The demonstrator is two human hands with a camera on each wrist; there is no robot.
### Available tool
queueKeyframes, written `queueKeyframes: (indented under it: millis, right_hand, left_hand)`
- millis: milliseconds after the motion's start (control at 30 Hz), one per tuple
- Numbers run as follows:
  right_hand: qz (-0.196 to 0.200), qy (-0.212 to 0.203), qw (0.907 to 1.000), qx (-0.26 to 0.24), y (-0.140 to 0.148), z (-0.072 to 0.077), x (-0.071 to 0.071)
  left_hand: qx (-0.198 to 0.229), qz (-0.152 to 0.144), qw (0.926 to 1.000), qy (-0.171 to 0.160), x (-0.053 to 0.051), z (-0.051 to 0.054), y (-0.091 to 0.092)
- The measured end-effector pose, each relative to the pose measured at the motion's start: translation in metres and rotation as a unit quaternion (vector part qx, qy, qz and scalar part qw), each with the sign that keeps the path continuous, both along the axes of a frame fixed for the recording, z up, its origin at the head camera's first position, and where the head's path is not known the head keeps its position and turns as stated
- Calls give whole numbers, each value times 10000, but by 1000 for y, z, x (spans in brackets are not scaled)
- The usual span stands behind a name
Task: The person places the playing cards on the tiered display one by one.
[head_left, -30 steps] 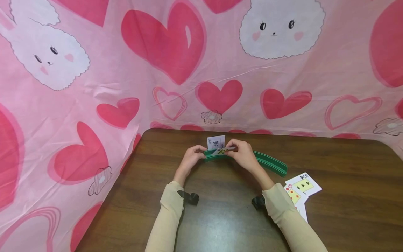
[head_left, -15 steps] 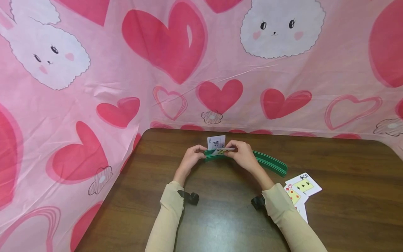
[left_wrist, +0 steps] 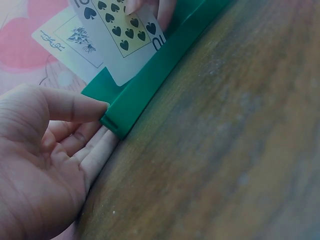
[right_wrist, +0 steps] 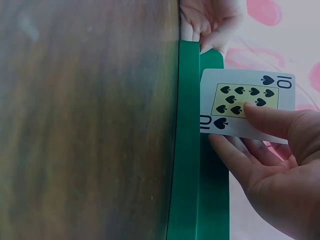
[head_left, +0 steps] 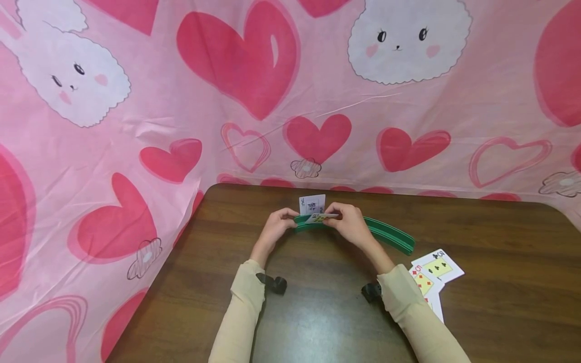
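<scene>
One ten [right_wrist: 232, 92], pinched by the right hand [head_left: 350, 223], tilts at the rack [head_left: 392, 237]; the left hand [left_wrist: 42, 155] grips the rack's end.
Let go unseated, the ten could slip out; pushed back, it might nudge the joker [head_left: 311, 204].

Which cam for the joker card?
Left wrist: the joker card is large there and its lettering readable, though the ten of spades overlaps part of it. Head: it stands behind the ten, small, lettering barely legible, bottom hidden. Right wrist: no part of it can be made out.
</scene>
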State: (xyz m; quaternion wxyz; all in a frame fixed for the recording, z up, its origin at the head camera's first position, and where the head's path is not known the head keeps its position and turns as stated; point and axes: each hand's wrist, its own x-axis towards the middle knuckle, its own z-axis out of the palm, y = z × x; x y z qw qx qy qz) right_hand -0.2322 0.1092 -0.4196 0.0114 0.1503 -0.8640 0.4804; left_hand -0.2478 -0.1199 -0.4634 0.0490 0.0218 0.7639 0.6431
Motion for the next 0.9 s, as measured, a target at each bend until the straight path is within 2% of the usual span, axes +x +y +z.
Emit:
queueKeyframes:
  millis: [900]
  right_hand:
    - [141,361,9991,197,-5,-1,-1]
  left_hand:
    - [26,-37,10000,-28,2,3,0]
